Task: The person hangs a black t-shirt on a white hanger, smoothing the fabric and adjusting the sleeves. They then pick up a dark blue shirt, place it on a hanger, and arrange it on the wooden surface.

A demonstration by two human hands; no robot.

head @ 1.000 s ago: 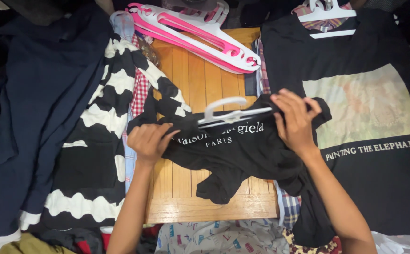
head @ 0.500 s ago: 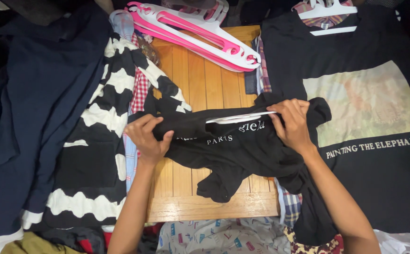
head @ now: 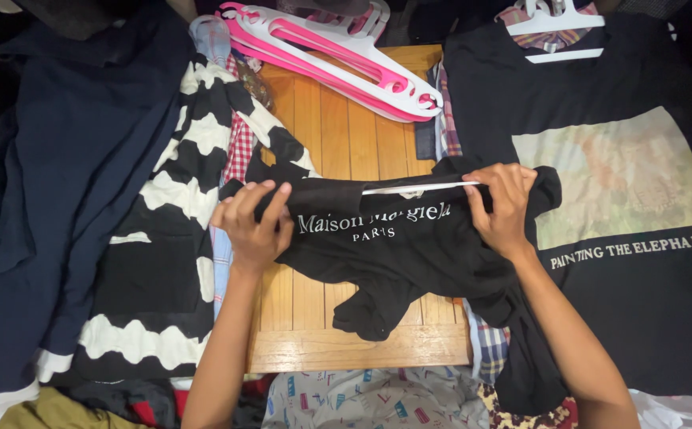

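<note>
Head view: both hands grip a black T-shirt [head: 394, 246] over the wooden table [head: 338, 143], left hand [head: 252, 225] closed on one shoulder, right hand [head: 503, 208] pinching fabric beside a white hanger [head: 417, 188].

1. A black T-shirt [head: 394, 254] with white lettering across the chest lies bunched over a wooden table, its upper edge pulled out straight and level, and its lower part hanging in crumpled folds toward the table's near edge.
2. A white plastic hanger [head: 417, 188] sits inside the shirt; only its thin straight bar shows along the upper edge.
</note>
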